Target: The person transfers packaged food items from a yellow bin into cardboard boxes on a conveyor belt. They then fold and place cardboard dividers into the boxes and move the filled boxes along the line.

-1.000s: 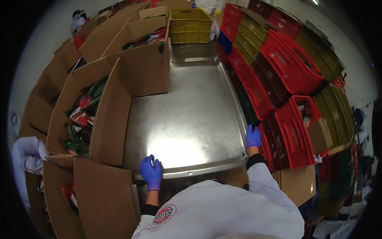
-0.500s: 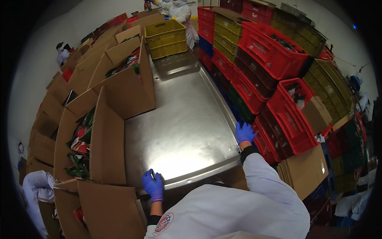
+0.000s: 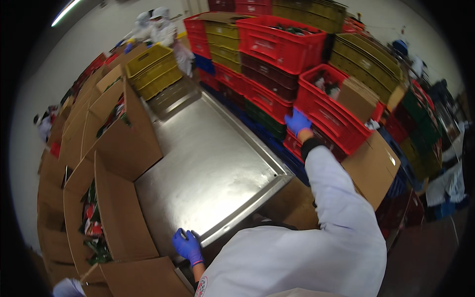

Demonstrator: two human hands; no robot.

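My left hand (image 3: 187, 247), in a blue glove, has its fingers curled at the near left edge of the steel table (image 3: 203, 153); whether something small is between them is unclear. My right hand (image 3: 298, 123), also gloved, reaches off the table's right side with fingers apart, at the stacked red crate (image 3: 334, 123) and touching or nearly touching it. To the left of the table are open cardboard cartons (image 3: 118, 208) with green and red packages (image 3: 93, 218) inside.
A yellow crate (image 3: 153, 74) stands at the table's far end, with white-clad co-workers (image 3: 163, 34) behind it. Stacks of red, yellow, green and maroon crates (image 3: 267, 59) line the right side. Folded cardboard (image 3: 371, 168) lies beside my right arm. Another person (image 3: 44, 126) is at far left.
My right hand has moved off the table's edge, up and outward to the crates. My view has swung rightward and tilted. My left hand remains at the table's edge.
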